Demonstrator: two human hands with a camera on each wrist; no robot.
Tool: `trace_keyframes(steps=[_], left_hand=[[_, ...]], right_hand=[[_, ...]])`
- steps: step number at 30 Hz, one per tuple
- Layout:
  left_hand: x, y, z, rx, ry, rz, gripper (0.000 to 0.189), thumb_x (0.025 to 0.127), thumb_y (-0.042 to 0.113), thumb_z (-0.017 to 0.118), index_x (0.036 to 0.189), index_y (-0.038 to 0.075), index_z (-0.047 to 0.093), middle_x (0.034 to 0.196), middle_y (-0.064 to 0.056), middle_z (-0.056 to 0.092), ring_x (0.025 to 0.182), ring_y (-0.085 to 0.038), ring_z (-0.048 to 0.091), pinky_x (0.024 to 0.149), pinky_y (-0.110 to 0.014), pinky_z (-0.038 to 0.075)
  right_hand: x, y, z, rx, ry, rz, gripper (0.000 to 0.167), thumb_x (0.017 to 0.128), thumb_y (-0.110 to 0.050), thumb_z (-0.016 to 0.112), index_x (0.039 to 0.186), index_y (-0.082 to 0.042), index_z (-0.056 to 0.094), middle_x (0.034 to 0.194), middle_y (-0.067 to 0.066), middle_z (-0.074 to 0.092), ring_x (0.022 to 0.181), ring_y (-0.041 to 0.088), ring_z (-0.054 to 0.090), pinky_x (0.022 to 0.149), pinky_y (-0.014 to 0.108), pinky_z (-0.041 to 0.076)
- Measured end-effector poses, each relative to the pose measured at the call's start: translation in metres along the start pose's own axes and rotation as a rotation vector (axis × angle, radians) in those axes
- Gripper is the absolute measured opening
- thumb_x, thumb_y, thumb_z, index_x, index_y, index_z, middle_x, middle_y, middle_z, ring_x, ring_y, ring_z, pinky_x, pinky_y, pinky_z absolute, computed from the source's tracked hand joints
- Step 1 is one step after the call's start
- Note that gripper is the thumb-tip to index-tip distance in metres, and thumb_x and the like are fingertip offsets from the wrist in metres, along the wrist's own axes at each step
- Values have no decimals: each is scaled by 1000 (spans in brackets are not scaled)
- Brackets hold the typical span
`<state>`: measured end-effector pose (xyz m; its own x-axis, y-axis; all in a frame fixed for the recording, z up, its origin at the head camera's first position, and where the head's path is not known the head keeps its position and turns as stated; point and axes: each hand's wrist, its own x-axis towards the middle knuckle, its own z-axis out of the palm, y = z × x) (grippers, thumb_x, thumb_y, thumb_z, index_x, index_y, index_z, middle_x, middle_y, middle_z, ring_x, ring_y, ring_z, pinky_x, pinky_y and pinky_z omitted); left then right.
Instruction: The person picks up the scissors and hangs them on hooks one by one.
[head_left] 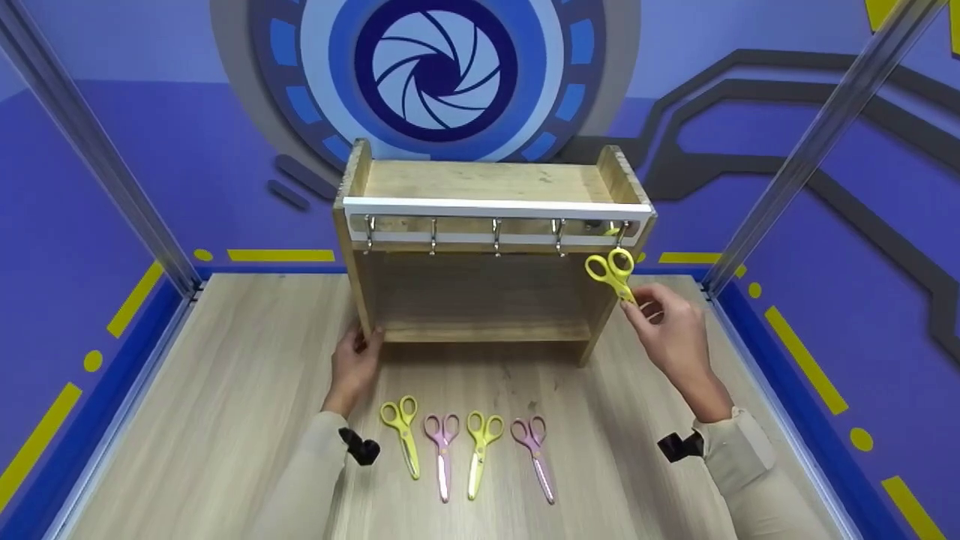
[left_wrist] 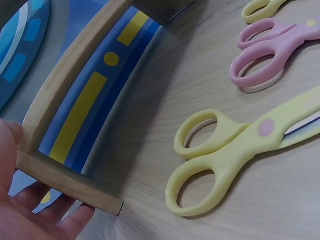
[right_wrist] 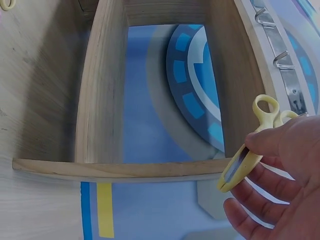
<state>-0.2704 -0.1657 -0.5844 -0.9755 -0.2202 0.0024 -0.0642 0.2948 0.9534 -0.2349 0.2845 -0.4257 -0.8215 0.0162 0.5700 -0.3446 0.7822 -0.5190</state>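
Observation:
My right hand (head_left: 679, 334) pinches a pair of yellow scissors (head_left: 619, 286) by the blade end, between thumb and fingers. Its handle loops point up, right at the lowest part of the rightmost metal hook (head_left: 623, 231). In the right wrist view the scissors (right_wrist: 270, 120) overlap the rail edge, and that hook is mostly hidden behind hand and handles. A wooden shelf rack (head_left: 480, 334) stands upright on the table. My left hand (head_left: 355, 369) grips its left side panel low down, thumb in front and fingers behind, as the left wrist view shows.
In front of the rack lie two yellow scissors (head_left: 406, 433) (head_left: 478, 452) and two pink scissors (head_left: 443, 450) (head_left: 535, 448), handles toward the rack. A white rail (head_left: 495, 205) with several hooks crosses the rack's upper front. Metal posts (head_left: 817, 150) and printed walls enclose the table.

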Motion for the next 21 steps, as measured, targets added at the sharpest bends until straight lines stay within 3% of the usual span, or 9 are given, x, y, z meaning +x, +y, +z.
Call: trace_keyframes(steps=[3,8,10,16,21], left_hand=[[0,0,-1,11,0,3,61,107,38,54,157,6,38,152,-25,48,136,-38,51,109,-51,47],[1,-2,-2,38,6,25,60,106,37,56,156,6,41,150,-25,50,135,-39,53,108,-50,48],[2,-2,-3,49,8,39,59,106,36,57,155,6,42,150,-25,51,134,-39,54,107,-49,49],[3,-2,-2,65,14,73,54,106,33,58,152,8,46,147,-24,54,132,-38,56,107,-48,50],[3,-3,-2,73,21,71,55,106,34,57,153,8,45,148,-23,54,132,-37,56,106,-49,50]], right_hand=[[1,1,4,6,-2,10,15,87,-7,82,99,-1,74,87,11,74,73,24,71,65,22,58],[3,2,10,18,-7,15,14,87,-6,81,99,-2,74,87,10,75,73,23,71,64,11,51],[4,2,13,22,-7,19,14,87,-6,81,99,-2,74,87,11,75,73,24,71,64,13,53],[6,1,19,39,-24,52,16,88,-6,80,102,0,73,88,14,75,75,27,72,68,43,62],[7,0,22,54,-30,63,17,89,-6,79,103,2,73,91,16,75,77,30,72,70,49,62]])
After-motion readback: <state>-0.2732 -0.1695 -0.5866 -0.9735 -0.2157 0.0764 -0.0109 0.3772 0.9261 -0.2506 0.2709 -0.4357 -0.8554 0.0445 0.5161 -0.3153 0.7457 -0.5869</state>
